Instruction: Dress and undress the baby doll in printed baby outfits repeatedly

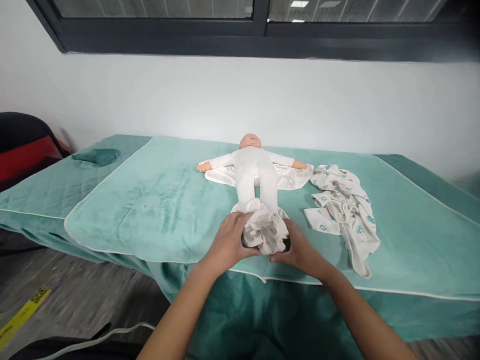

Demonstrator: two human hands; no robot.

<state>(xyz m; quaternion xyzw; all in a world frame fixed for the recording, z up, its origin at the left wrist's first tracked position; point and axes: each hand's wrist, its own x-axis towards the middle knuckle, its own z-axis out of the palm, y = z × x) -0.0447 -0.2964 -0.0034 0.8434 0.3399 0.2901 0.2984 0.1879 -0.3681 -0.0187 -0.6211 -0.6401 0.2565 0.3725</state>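
Observation:
A baby doll (255, 167) with a white cloth body lies on its back, arms spread out and legs toward me. White baby clothing (265, 231) is bunched up around the lower ends of its legs, which hides the feet. My left hand (229, 241) is closed on the left side of this bunch, and my right hand (298, 248) grips its right side. Beneath the doll's arms a white garment (294, 176) lies spread open. Whether that garment joins the bunch at the feet, I cannot tell.
A crumpled printed baby garment (356, 212) with ties lies right of the doll. All rest on a green velvety bed cover (150, 210) with white piping. Behind stands a white wall (168, 95) below a dark window frame (168, 37). A red and black chair (26, 150) is at far left.

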